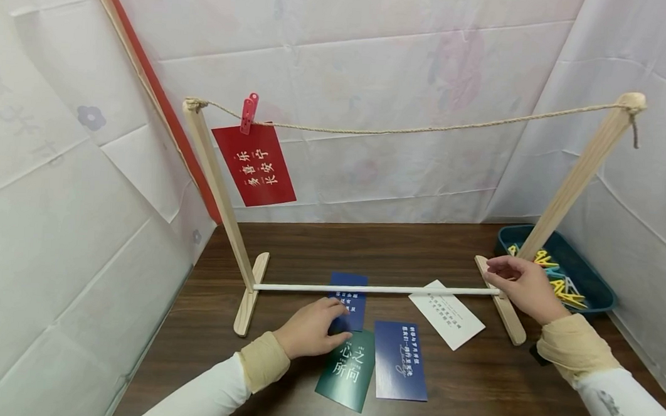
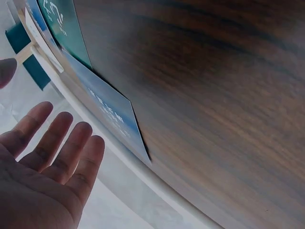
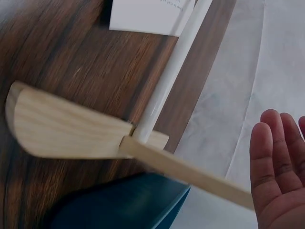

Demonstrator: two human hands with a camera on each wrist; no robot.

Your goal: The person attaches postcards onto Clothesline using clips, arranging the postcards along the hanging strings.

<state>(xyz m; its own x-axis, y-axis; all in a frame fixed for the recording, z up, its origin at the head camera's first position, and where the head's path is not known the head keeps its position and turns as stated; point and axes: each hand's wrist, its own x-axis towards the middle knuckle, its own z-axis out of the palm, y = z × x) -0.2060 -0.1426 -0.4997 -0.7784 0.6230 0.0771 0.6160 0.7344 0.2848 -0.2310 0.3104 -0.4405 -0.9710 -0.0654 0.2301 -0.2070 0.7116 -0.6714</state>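
My left hand (image 1: 312,327) hovers over the blue card (image 1: 351,300) and the green card (image 1: 349,369), its fingers loosely extended. In the left wrist view that hand (image 2: 52,167) holds nothing. My right hand (image 1: 523,286) is by the foot of the right wooden post (image 1: 580,174), fingers relaxed. Nothing is in its grip in the right wrist view, where the hand (image 3: 283,171) shows at the right edge. A second blue card (image 1: 401,361) and a white card (image 1: 446,314) lie on the table. A red card (image 1: 256,166) hangs from the rope, pinched by a red clothespin (image 1: 249,114).
A rope (image 1: 393,132) is strung between the left wooden post (image 1: 218,189) and the right one. A white rod (image 1: 385,290) joins their feet low over the table (image 1: 421,250). Behind the right post stands a dark teal basket (image 1: 605,298) with several coloured clothespins (image 1: 568,292).
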